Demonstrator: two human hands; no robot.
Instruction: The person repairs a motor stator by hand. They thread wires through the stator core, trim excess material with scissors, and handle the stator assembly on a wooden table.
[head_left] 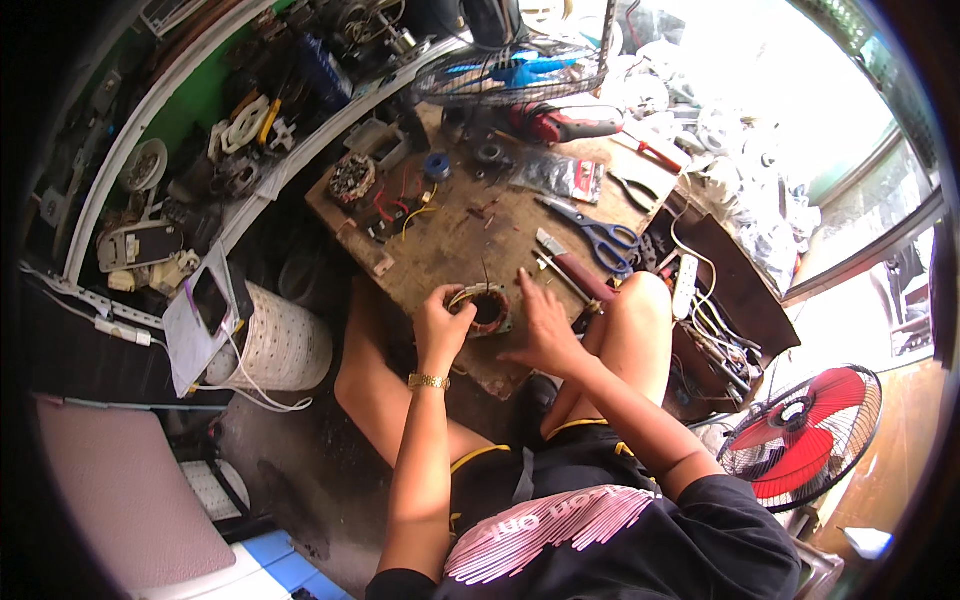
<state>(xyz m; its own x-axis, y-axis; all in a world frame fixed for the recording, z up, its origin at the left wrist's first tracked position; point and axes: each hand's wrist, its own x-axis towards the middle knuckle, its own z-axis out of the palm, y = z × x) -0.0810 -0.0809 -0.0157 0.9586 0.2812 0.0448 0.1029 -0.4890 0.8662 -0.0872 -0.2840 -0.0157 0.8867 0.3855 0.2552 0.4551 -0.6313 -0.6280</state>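
Observation:
My left hand (443, 326), with a gold wristwatch (429, 381) on its wrist, grips the left side of a motor stator (493, 327). The stator is a ring with copper windings around a dark round opening, and it sits near the front of the worn wooden table. A thin dark wire sticks up from its far side. To the right of the stator, my right hand (547, 328) is open with its fingers spread. Whether its fingertips touch the stator is hard to make out. A knife with a dark red handle (580, 273) lies just beyond that hand.
Blue-handled scissors (612, 243), pliers (634, 190), a red power tool (560, 124) and a solder spool (437, 166) lie farther back on the wooden table (450, 235). Another wound stator (352, 177) sits at the far left. A toolbox (745, 290) and red-bladed fan (800, 430) stand right.

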